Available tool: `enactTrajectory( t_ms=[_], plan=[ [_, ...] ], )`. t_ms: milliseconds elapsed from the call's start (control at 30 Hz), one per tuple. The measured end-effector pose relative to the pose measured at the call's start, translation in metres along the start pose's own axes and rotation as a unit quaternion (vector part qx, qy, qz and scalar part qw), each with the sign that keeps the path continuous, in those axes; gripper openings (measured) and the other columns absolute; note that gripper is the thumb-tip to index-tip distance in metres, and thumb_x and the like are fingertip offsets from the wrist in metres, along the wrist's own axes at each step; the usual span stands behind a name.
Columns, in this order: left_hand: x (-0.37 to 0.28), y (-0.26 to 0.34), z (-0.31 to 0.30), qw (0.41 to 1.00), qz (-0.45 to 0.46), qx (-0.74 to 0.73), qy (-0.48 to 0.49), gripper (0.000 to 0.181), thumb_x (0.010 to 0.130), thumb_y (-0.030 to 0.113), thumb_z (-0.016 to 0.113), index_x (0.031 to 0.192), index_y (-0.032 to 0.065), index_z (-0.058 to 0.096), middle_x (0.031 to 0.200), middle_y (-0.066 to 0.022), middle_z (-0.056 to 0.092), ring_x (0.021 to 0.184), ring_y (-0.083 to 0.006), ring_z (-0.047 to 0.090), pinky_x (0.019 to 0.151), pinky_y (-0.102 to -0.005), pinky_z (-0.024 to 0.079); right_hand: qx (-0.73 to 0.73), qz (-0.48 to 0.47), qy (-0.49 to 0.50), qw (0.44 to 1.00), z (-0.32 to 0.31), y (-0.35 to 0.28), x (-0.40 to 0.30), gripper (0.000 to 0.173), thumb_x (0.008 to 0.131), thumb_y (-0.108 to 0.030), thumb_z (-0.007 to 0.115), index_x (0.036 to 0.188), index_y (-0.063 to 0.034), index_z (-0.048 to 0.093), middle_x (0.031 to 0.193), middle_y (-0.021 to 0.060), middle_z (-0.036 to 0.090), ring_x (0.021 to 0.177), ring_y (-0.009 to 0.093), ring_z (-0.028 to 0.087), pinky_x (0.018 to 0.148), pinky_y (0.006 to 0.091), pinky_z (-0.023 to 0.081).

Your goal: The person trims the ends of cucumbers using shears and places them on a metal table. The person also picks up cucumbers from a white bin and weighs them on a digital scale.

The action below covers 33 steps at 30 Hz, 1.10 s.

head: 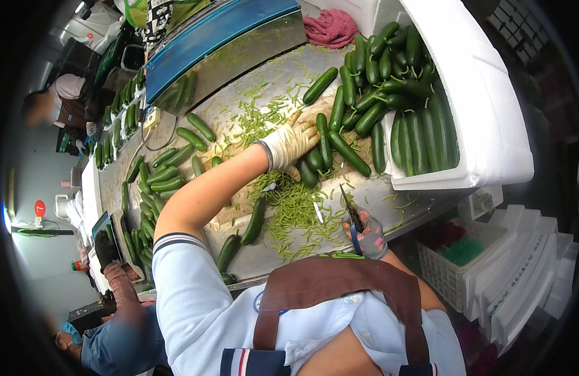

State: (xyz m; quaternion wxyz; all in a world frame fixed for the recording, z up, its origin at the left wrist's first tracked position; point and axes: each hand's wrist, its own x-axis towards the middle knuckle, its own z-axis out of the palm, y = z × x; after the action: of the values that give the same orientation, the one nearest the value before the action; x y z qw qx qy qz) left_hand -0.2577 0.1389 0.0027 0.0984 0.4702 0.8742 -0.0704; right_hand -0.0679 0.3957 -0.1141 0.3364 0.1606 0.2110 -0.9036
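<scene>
My left hand (289, 143), in a whitish glove, reaches across the metal table (280, 70) with its fingertips at a cluster of green cucumbers (324, 141). Its palm side is hidden, so a firm hold on a cucumber cannot be made out. Near the table's front edge, my right hand (371, 235), in a grey glove with pink patches, grips scissors (351, 211) with blue handles, blades directed away from me. Between the hands lies a heap of cut green stems (294, 202). One cucumber (255, 221) lies left of that heap.
A white foam box (496, 94) of cucumbers lies tipped at the right. More cucumbers (164, 174) pile up at left. A blue-topped metal housing (223, 42) and a pink cloth (330, 28) stand behind. Two co-workers (120, 338) (73, 98) are at left; a plastic basket (458, 263) sits lower right.
</scene>
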Motion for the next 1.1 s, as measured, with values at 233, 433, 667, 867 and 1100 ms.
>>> enactTrajectory(
  t_ms=[233, 433, 667, 867, 1100],
  plan=[
    [-0.014, 0.016, 0.001, 0.986, -0.126, -0.099, -0.054, 0.072, 0.052, 0.042, 0.075, 0.106, 0.0017, 0.048, 0.096, -0.0144, 0.055, 0.096, -0.0287, 0.054, 0.097, -0.0393, 0.034, -0.169, -0.037, 0.07, 0.982, 0.017, -0.006, -0.012, 0.034, 0.09, -0.027, 0.038, 0.114, -0.0047, 0.044, 0.089, 0.0204, 0.054, 0.053, 0.016, 0.042, 0.046, 0.0224, 0.039],
    [-0.056, 0.049, -0.012, 0.88, -0.274, -0.36, 0.144, 0.071, 0.058, 0.026, 0.07, 0.119, 0.0046, 0.041, 0.103, -0.0183, 0.054, 0.097, -0.0335, 0.054, 0.087, -0.0376, 0.044, -0.345, -0.055, -0.002, 0.937, 0.018, -0.009, -0.006, 0.03, 0.079, -0.013, 0.055, 0.106, -0.0031, 0.05, 0.083, 0.0141, 0.058, 0.063, 0.021, 0.053, 0.057, 0.0285, 0.045],
    [-0.068, 0.1, -0.019, 0.872, -0.273, -0.382, 0.14, 0.076, 0.058, 0.025, 0.07, 0.123, 0.0042, 0.037, 0.105, -0.02, 0.053, 0.1, -0.0342, 0.052, 0.089, -0.0383, 0.042, -0.575, -0.213, 0.007, 0.79, 0.055, -0.012, -0.003, 0.026, 0.073, -0.013, 0.063, 0.094, 0.0003, 0.055, 0.081, 0.011, 0.061, 0.069, 0.022, 0.057, 0.065, 0.0347, 0.047],
    [-0.08, 0.113, -0.016, 0.874, -0.272, -0.385, 0.118, 0.074, 0.058, 0.026, 0.07, 0.122, 0.0036, 0.039, 0.104, -0.0199, 0.054, 0.1, -0.0339, 0.052, 0.088, -0.039, 0.042, -0.664, -0.241, -0.051, 0.706, 0.064, -0.022, -0.013, 0.03, 0.075, -0.012, 0.062, 0.099, 0.0031, 0.052, 0.083, 0.0121, 0.062, 0.071, 0.021, 0.059, 0.065, 0.0321, 0.048],
    [-0.085, 0.124, -0.027, 0.909, -0.255, -0.324, 0.059, 0.071, 0.056, 0.025, 0.07, 0.119, 0.0063, 0.043, 0.101, -0.0171, 0.055, 0.096, -0.0323, 0.054, 0.088, -0.039, 0.041, -0.589, -0.139, -0.021, 0.796, 0.044, -0.014, -0.003, 0.03, 0.075, -0.011, 0.062, 0.1, 0.0026, 0.053, 0.084, 0.0119, 0.063, 0.071, 0.021, 0.061, 0.067, 0.0293, 0.049]
  ],
)
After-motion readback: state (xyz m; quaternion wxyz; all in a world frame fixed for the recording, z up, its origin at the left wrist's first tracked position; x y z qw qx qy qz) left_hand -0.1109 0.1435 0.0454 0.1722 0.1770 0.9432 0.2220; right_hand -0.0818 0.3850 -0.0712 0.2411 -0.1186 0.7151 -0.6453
